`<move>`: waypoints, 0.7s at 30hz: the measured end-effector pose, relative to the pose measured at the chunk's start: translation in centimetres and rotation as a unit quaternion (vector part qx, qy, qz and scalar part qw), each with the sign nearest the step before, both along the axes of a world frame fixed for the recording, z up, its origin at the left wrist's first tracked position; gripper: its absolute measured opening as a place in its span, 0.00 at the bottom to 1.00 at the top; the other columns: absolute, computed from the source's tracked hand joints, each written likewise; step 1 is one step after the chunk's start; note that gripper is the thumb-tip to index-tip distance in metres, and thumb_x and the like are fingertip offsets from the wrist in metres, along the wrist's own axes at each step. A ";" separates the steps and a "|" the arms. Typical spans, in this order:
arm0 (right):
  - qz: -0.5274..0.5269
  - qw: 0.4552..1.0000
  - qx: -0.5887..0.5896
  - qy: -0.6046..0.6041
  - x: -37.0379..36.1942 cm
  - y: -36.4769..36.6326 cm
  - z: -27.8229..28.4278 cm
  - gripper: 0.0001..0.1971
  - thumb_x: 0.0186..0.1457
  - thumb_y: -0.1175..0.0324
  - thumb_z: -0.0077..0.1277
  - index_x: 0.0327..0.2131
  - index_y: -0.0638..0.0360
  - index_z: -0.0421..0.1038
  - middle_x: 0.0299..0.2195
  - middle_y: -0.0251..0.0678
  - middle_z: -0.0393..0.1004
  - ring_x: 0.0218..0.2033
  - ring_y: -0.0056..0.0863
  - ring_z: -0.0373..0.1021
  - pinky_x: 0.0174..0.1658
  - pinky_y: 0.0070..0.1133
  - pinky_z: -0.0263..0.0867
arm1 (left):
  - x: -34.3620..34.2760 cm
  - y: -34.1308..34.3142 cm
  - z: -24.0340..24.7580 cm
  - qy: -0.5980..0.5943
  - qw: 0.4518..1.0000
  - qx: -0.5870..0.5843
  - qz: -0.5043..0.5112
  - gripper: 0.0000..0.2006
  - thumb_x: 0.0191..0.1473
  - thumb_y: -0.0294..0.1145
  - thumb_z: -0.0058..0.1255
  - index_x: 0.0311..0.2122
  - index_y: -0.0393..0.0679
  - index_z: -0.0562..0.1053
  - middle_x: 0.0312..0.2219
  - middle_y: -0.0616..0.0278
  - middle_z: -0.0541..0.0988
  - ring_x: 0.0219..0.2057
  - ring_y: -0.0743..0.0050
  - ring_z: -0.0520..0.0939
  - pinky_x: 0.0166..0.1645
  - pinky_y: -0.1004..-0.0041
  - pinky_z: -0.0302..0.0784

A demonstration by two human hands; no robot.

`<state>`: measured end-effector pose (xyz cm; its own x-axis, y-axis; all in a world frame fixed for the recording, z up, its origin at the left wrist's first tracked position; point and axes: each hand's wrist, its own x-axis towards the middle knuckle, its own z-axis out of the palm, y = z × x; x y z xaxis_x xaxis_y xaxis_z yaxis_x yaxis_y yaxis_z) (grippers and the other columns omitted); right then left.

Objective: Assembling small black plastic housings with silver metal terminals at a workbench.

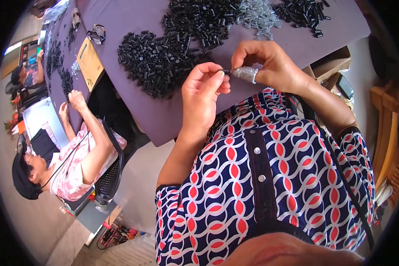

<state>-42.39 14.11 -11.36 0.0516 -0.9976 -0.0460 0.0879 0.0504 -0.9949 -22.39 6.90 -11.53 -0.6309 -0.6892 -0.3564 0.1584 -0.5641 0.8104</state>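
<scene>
Above the near edge of the table, my two hands meet fingertip to fingertip. My left hand (205,91) is closed, pinching a small black piece (226,72) between thumb and forefinger; most of it is hidden by the fingers. My right hand (275,66) is closed too, its fingertips at the end of that piece. A silvery-grey wrap (245,74) covers one digit of the right hand. Whatever lies between the right fingertips is too small to make out. Just beyond the left hand spreads a heap of short black tubular parts (148,66).
Further back on the purple-grey tablecloth (113,15) lie another black heap (199,22), a pile of small silvery parts (258,18) and longer black pieces (303,15). Glasses (96,33) and a yellow envelope (89,62) are at left, where a co-worker (82,155) sits. Wooden chair (383,133) at right.
</scene>
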 end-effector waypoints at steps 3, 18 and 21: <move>0.017 1.000 0.002 0.012 0.0 -0.1 0.3 0.11 0.47 0.88 0.51 0.35 0.64 0.70 0.34 0.28 0.73 0.38 0.16 0.70 0.46 0.17 0.67 | -0.1 0.1 0.1 -0.015 1.000 -0.019 -0.018 0.06 0.60 0.24 0.52 0.42 0.37 0.74 0.32 0.61 0.80 0.31 0.77 0.80 0.39 0.76 0.78; 0.115 0.990 -0.009 0.087 0.6 0.5 1.0 0.14 0.42 0.90 0.51 0.34 0.67 0.73 0.32 0.33 0.74 0.36 0.21 0.72 0.38 0.19 0.68 | 3.3 0.8 0.3 -0.115 0.975 -0.045 -0.184 0.08 0.58 0.22 0.53 0.42 0.33 0.75 0.32 0.60 0.82 0.30 0.81 0.81 0.37 0.80 0.79; 0.147 0.989 0.016 0.001 0.6 0.3 0.5 0.15 0.40 0.92 0.50 0.34 0.68 0.74 0.33 0.33 0.74 0.37 0.22 0.73 0.39 0.19 0.68 | 3.7 0.0 -0.1 -0.072 0.968 0.109 -0.215 0.08 0.58 0.24 0.54 0.42 0.34 0.74 0.32 0.58 0.82 0.29 0.79 0.82 0.35 0.79 0.79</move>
<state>-41.80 14.45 -10.91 0.3389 -0.9377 -0.0769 0.0626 0.1041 -0.9926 -18.72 6.91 -11.68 -0.7751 -0.2726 -0.5700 -0.2346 -0.7134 0.6603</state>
